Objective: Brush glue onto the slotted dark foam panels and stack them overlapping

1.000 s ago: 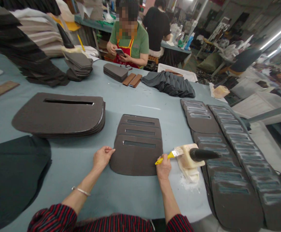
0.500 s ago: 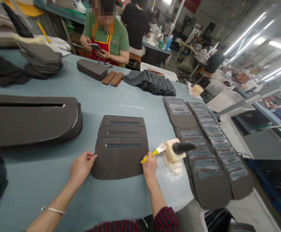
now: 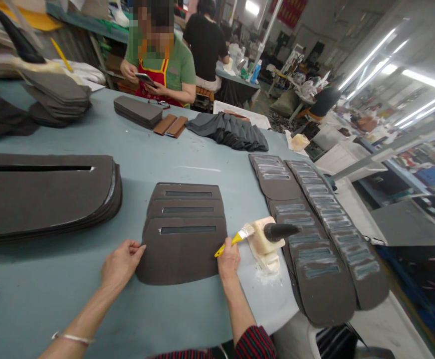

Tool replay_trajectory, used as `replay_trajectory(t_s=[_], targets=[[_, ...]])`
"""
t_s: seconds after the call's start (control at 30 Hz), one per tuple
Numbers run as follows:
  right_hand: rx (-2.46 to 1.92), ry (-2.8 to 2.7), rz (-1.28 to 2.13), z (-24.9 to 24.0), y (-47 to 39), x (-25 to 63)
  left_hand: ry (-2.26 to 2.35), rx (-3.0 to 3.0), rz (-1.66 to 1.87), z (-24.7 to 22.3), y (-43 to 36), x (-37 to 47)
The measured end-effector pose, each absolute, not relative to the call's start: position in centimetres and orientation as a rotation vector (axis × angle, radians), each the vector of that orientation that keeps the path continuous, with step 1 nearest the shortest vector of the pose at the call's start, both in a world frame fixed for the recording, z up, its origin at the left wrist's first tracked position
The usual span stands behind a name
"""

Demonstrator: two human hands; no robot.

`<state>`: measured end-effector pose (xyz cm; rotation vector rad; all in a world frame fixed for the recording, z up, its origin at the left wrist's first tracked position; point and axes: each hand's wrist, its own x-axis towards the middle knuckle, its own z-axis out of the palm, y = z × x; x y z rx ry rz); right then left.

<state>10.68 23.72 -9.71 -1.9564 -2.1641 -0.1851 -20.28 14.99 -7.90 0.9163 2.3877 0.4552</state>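
Note:
Three overlapping dark brown panels, each with a long slot, lie before me on the blue-green table; the front panel [image 3: 183,259] is fully exposed. At its left edge my left hand [image 3: 122,262] is closed, thumb and fingertips pinched on the rim. My right hand [image 3: 229,259] grips a yellow-handled paintbrush [image 3: 236,239] beside the panel's right edge. The brush's pale bristles point up and right, toward a cream-coloured block [image 3: 264,244] crusted with white residue. A black cone-shaped piece [image 3: 280,231] sticks out of that block.
Rows of slotted panels [image 3: 326,284] with whitish smears around the slots overlap on the right. A thick stack of larger panels [image 3: 41,199] lies left. Gathered dark fabric pieces [image 3: 228,130] and brown strips [image 3: 170,125] lie farther back. Across the table a person [image 3: 165,75] holds a phone.
The whole view has shifted slightly, so things sit a little lower and farther left. Both hands keep nearly the same places at the panel's edges, and the brush stays in the right hand.

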Motion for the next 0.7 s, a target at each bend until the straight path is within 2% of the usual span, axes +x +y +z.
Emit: replay_trajectory(t_s=[0.7], targets=[[-1.920,-2.209,-0.191,-9.8,24.4,10.5,2.426,0.918,0.524,-7.4,13.6,-19.4]])
